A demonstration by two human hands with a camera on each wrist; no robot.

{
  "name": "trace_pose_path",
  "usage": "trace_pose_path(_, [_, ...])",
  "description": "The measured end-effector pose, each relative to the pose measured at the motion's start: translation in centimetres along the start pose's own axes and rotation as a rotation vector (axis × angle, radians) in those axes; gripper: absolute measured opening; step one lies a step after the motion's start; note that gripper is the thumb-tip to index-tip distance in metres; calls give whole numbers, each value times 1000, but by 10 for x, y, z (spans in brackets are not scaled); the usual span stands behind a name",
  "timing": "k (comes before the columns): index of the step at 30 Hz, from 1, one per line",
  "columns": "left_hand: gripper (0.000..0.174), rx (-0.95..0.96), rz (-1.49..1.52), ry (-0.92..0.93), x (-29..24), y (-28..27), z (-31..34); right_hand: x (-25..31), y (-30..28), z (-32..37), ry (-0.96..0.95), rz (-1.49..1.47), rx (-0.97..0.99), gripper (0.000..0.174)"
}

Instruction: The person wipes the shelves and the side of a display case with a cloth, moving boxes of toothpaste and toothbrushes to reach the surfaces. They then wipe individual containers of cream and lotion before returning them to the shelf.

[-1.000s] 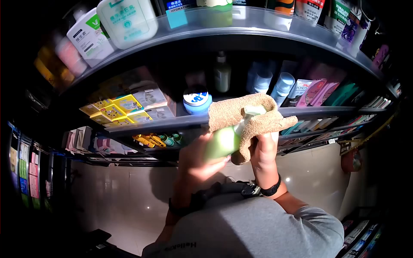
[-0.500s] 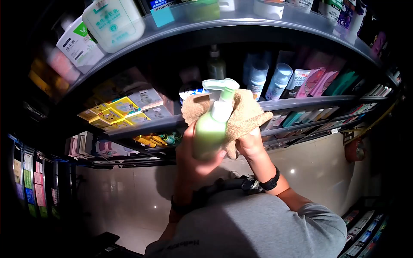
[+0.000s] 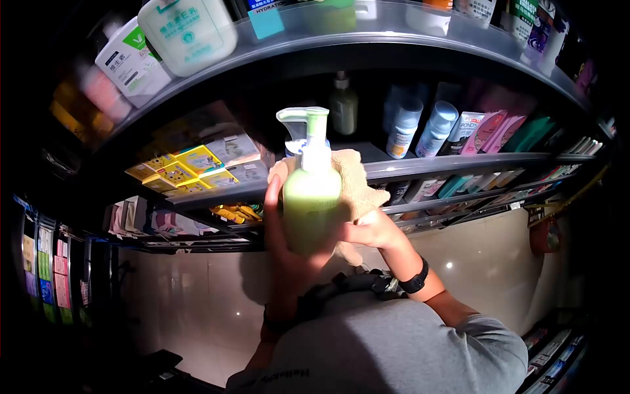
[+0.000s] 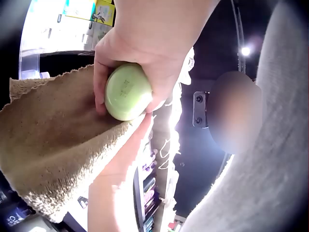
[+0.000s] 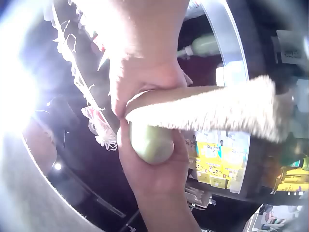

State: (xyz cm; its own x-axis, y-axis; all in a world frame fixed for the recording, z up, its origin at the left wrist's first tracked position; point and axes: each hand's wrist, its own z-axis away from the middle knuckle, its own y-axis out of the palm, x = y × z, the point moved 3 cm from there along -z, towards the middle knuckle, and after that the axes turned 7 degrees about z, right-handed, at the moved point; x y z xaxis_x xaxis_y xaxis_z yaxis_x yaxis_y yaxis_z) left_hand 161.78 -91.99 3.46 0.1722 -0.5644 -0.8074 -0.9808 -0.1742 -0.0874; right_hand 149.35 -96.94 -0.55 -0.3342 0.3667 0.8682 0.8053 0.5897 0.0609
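A pale green pump bottle (image 3: 312,197) with a white collar and a green pump head stands upright in front of the shelves. My left hand (image 3: 281,230) grips it low down, thumb and fingers around its sides. Its round base (image 4: 128,92) faces the left wrist camera. A tan towel (image 3: 357,184) is draped behind and beside the bottle, with my right hand (image 3: 371,228) pinching it at the bottle's right side. In the right wrist view the cloth folds across the bottle, hiding part of it.
Yellow boxes (image 3: 197,161) fill the middle shelf's left part. Another pump bottle (image 3: 344,108) stands deeper in, and blue-capped bottles (image 3: 436,131) line its right part. Large white bottles (image 3: 187,36) stand on the upper shelf behind a clear edge strip (image 3: 394,29). Pale tiled floor (image 3: 197,289) lies below.
The bottle has turned from tilted to upright and moved left, its pump head coming out from behind the towel. My right hand has moved left and lower with the towel.
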Motion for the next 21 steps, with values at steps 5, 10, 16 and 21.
trace_pose_path(5, [71,-27,119,-27,7,-5,0,-1,13,0,191,-138,69,57])
trace_pose_path(10, [67,3,142,2,24,-6,3,-5,7,8,129,27,6,57])
trace_pose_path(16, [65,-311,220,-230,38,-10,3,-7,7,17,218,-127,114,53])
trace_pose_path(21, [82,-258,256,-227,45,-9,-5,-26,-4,24,333,-291,-202,53])
